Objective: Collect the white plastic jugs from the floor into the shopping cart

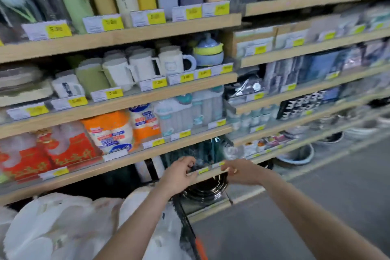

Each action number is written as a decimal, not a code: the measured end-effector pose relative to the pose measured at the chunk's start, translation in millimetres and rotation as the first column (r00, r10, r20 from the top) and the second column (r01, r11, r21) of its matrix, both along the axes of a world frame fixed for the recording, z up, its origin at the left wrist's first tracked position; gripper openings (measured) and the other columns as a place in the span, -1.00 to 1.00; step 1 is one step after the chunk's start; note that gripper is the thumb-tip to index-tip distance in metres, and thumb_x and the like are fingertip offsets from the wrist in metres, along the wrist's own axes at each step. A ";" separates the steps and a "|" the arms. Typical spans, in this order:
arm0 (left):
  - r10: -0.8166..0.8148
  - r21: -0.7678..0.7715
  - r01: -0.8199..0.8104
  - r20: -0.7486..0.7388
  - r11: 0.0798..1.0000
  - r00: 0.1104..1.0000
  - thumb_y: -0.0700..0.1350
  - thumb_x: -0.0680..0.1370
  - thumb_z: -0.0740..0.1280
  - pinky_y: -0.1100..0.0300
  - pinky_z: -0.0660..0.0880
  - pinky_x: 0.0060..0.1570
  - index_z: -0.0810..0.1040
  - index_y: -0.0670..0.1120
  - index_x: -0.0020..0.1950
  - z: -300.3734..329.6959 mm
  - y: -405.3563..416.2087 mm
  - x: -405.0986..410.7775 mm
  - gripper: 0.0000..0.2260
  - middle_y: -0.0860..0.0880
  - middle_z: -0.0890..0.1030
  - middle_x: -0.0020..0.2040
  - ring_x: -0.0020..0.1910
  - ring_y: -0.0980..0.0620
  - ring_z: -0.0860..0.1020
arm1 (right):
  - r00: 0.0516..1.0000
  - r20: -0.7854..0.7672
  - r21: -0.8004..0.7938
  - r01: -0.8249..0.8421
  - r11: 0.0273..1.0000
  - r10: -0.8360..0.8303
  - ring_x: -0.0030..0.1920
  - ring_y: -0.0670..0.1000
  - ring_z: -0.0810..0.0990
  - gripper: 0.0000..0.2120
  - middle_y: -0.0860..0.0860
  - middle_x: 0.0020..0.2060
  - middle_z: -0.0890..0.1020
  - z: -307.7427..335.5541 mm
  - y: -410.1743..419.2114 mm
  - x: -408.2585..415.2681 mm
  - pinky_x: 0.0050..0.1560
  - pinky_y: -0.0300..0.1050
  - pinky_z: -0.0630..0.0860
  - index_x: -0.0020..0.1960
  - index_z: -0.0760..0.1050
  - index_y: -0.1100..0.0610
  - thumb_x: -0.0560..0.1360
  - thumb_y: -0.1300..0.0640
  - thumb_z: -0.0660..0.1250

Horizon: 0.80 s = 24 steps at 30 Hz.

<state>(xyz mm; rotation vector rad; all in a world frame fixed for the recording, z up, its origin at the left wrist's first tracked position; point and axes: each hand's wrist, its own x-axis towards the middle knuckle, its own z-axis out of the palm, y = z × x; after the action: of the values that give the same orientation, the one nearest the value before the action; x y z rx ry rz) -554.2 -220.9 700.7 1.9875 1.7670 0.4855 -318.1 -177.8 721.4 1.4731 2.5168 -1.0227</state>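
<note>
Several white plastic jugs are piled at the lower left, and they seem to lie inside the shopping cart. Its dark frame, with an orange piece, runs along their right side. Both my arms reach forward over the jugs. My left hand is in front of the edge of a low shelf, fingers loosely curled, and I see nothing in it. My right hand is level with it a little to the right, also loosely curled with nothing in it. The view is blurred by motion.
Wooden store shelves fill the view ahead, stocked with mugs, rolled mats, packaged goods and yellow price tags. Dark stacked bowls sit under the lowest shelf. Grey floor stretches to the right.
</note>
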 end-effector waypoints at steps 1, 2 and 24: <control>-0.031 0.001 0.031 0.000 1.000 1.000 -0.01 0.54 0.34 0.21 0.45 0.03 0.44 -0.05 0.29 -2.2 12.8 24.4 -0.66 0.01 0.52 0.08 -0.06 0.10 0.49 | 1.000 -0.002 0.000 0.030 1.000 -0.030 -0.04 -0.06 0.47 -0.69 -0.01 -0.02 0.54 -0.7 4.8 26.3 -0.16 -0.35 0.37 0.28 0.43 0.05 0.54 0.07 0.28; -0.058 0.008 0.058 0.000 0.998 0.998 -0.02 0.53 0.34 0.23 0.44 -0.03 0.46 -0.05 0.25 -4.2 25.9 50.3 -0.68 0.04 0.52 0.03 -0.10 0.11 0.48 | 0.998 -0.005 -0.002 0.061 0.998 -0.061 -0.06 -0.03 0.51 -0.69 0.00 -0.02 0.56 -0.5 9.9 53.4 -0.17 -0.32 0.39 0.28 0.44 0.07 0.54 0.08 0.29; -0.349 -0.161 0.417 0.332 0.894 0.876 -0.09 0.54 0.34 0.15 0.48 0.01 0.49 0.05 -0.01 -22.8 308.4 563.9 -0.93 0.04 0.57 -0.12 -0.10 0.03 0.56 | 0.693 -0.051 -0.342 0.664 0.665 -0.719 -0.10 -0.09 0.59 -0.70 -0.04 0.00 0.54 -20.4 157.4 555.9 -0.17 -0.24 0.48 0.28 0.38 0.01 0.55 0.04 0.24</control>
<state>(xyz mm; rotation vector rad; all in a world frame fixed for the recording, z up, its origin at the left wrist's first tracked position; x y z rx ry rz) 9.7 87.5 677.9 1.9202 1.1483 0.3981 237.8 -20.4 701.0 2.3895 1.7203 -1.6044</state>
